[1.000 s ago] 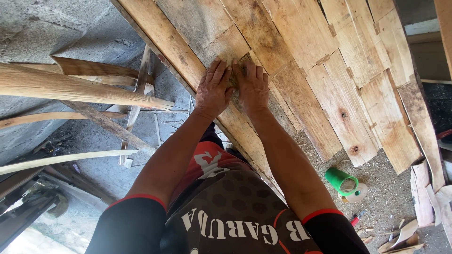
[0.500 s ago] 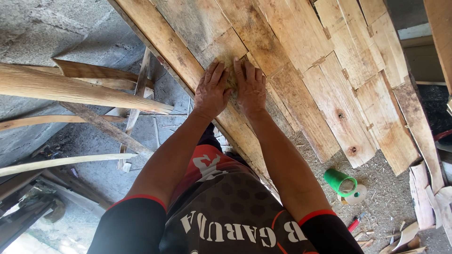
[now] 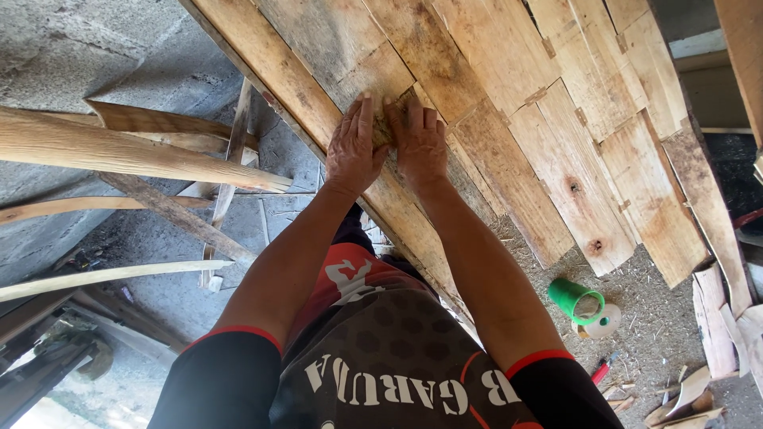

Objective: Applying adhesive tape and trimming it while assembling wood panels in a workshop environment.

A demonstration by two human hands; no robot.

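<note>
My left hand [image 3: 354, 151] and my right hand [image 3: 419, 147] lie side by side, fingers stretched flat, on a slanted surface of rough wooden planks [image 3: 509, 71]. Between the two index fingers sits a small yellowish wad of fibre [image 3: 382, 127], squeezed against a seam in the planks [image 3: 397, 99]. Both forearms reach up from my dark patterned shirt [image 3: 381, 357]. How much of the wad lies under the fingers is hidden.
Rough poles and laths [image 3: 143, 155] lean by a grey concrete wall [image 3: 63, 48] on the left. On the littered ground at the right lie a green cup-shaped container [image 3: 571, 295], a cream disc [image 3: 606, 321], a red-handled tool [image 3: 600, 369] and wood offcuts [image 3: 711, 334].
Both hands have slid slightly up the planks and drawn closer together around the wad, which now shows more between the fingers. The view has shifted a little.
</note>
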